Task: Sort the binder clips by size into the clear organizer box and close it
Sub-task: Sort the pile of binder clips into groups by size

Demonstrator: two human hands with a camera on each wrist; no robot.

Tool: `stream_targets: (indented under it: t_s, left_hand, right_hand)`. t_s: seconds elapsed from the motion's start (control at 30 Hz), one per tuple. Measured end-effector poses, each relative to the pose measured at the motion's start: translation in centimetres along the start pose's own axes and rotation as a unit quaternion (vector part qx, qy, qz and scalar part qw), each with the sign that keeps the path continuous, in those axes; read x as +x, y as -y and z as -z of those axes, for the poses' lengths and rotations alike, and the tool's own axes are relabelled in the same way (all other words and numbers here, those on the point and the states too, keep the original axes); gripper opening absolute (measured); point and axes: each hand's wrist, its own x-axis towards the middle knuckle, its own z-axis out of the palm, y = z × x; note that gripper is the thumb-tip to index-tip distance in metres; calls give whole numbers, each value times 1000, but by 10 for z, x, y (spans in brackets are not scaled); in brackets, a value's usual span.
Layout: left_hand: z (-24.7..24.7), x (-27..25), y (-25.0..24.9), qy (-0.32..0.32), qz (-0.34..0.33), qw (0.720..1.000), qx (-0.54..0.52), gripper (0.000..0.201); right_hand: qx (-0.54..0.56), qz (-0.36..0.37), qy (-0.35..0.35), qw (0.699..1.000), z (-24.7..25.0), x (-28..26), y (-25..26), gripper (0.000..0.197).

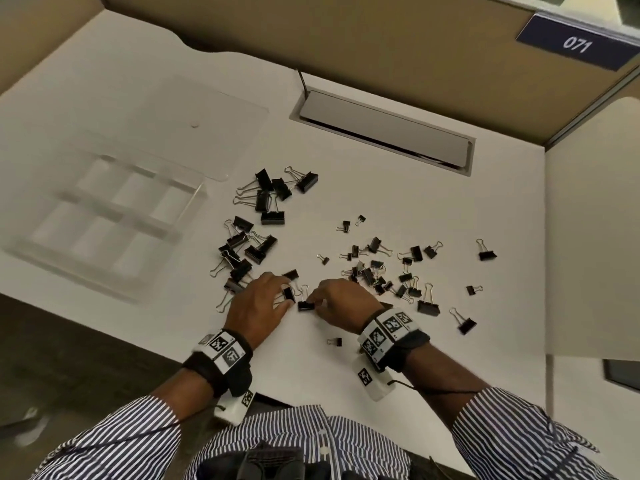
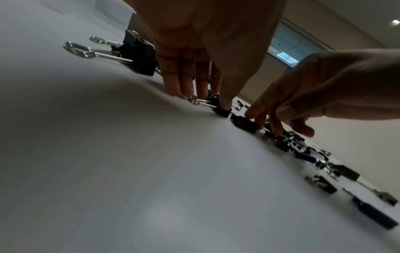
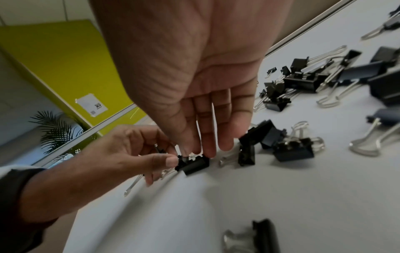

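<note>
Black binder clips lie scattered on the white desk (image 1: 346, 375): large clips (image 1: 273, 195) at the back, medium clips (image 1: 242, 251) on the left, small clips (image 1: 377, 271) on the right. The clear organizer box (image 1: 69, 271) stands empty at far left, its lid (image 1: 194, 126) lying open behind it. My left hand (image 1: 263, 299) pinches a medium clip (image 2: 223, 111) between thumb and forefinger on the desk. Just right of it, my right hand (image 1: 339, 299) pinches another medium clip (image 3: 195, 165) with its fingertips. The two clips lie almost touching.
A grey cable flap (image 1: 384, 129) is set into the desk at the back. Tan partition walls enclose the desk, with a sign reading 071 (image 1: 575, 45). One small clip (image 1: 335, 341) lies near my right wrist. The desk's front edge runs diagonally at lower left.
</note>
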Motion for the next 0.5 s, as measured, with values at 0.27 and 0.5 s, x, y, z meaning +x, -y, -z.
stream_targets:
  t_s: [0.27,0.5]
  left_hand:
    - [4,8,-1,13,15,1000,-13,49]
    - [7,19,-6,0,-3,999,-36,28]
  right_hand:
    - [48,-10,-10,999,15,-2,-13,29]
    - [85,-179,-180,963,64,-9,-71,24]
